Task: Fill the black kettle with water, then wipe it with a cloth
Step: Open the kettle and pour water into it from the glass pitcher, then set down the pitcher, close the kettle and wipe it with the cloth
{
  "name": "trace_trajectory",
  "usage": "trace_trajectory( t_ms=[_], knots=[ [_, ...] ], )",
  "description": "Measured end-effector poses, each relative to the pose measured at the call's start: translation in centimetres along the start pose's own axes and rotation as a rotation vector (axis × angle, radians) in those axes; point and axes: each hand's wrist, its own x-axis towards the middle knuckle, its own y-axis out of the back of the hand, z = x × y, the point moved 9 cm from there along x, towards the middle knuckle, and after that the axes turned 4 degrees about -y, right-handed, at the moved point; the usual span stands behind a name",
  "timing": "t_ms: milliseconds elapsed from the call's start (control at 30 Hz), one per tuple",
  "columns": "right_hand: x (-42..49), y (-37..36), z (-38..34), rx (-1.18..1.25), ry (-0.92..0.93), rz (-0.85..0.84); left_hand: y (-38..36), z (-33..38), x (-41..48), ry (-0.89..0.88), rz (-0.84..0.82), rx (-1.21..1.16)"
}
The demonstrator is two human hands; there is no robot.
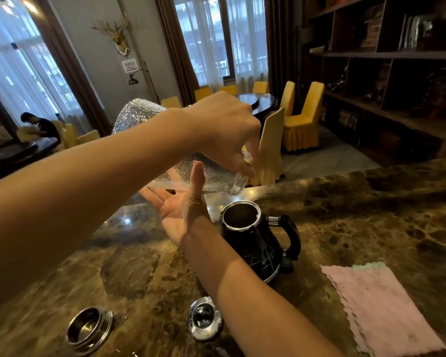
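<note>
Left hand [224, 130] gripped tilted dimpled clear-glass jug [216, 180] — right hand [177, 211], fingers straight, beneath; lip best centred over lidless black kettle [252, 248].

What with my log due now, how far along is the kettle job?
Done: the black kettle stands on the counter with no lid on. In hand: the left hand tips a glass pitcher over the kettle's mouth, with the right hand open beneath it; no stream shows. Left: wiping; the pink cloth lies flat, untouched.
</note>
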Motion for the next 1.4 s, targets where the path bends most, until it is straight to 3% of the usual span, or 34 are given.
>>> trace_trajectory(
  t_ms=[133,233,367,467,567,867,1233,1400],
  knots=[
    [-0.1,2.0,0.3,0.026,-0.001,0.089,-1.3,0.2,-0.8,0.036,0.016,-0.054],
    [-0.1,3.1,-2.1,-0.177,0.077,0.172,0.0,-2.3,-2.8,0.187,0.093,-0.158],
    [0.1,2.1,-5.9,-0.644,0.156,0.232,1.9,-6.0,-8.5,0.407,0.399,-0.425],
    [1.3,0.4,-7.4,-0.908,0.209,0.151,0.5,-8.3,-14.6,0.662,0.695,-0.593],
    [2.4,0.3,-6.6,-1.08,0.185,0.088,-3.6,-8.4,-19.8,0.918,0.835,-0.717],
    [3.3,5.7,1.8,-1.458,-0.025,0.082,-13.8,-0.9,-29.4,1.258,0.863,-0.951],
    [3.6,9.9,7.6,-1.631,-0.086,0.085,-20.9,4.4,-34.5,1.4,0.867,-1.213],
    [4.3,10.6,9.0,-1.657,-0.055,0.131,-22.4,4.4,-35.4,1.386,0.857,-1.324]
  ],
)
